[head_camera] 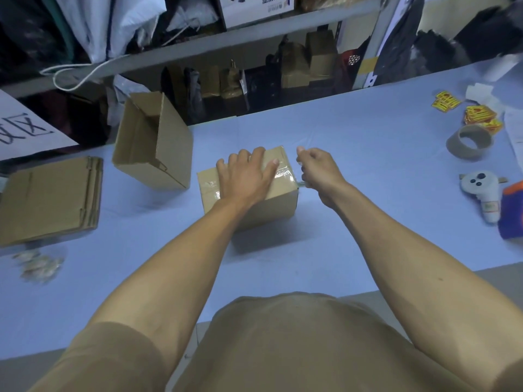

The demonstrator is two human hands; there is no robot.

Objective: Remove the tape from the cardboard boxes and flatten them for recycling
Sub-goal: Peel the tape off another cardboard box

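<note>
Pinching clear tape [300,184] at the small brown cardboard box's [271,203] three-o'clock edge, right hand's [317,171] grip pulled; flat left hand [245,176] pressed down the light, stiff box.

L grip [245,176] flat, fingers straight; R grip [317,169] curled, pinching.

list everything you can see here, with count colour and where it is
taped box: 1, brown, centre of table, clear tape on top
open box: 1, brown, tipped over, left of the taped box
flattened cardboard: 1 stack, brown, far left
tape scraps: small clear pile, front left
tape roll core: 1, brown, right side
sticker stacks: several, yellow and red, behind the core
tape dispenser: 1, white, right edge
table: 1, light blue
shelf: 1, grey, behind the table, holding bags and boxes
left hand: flat on top of the taped box
right hand: curled at the box's right edge, seems to pinch tape
</note>
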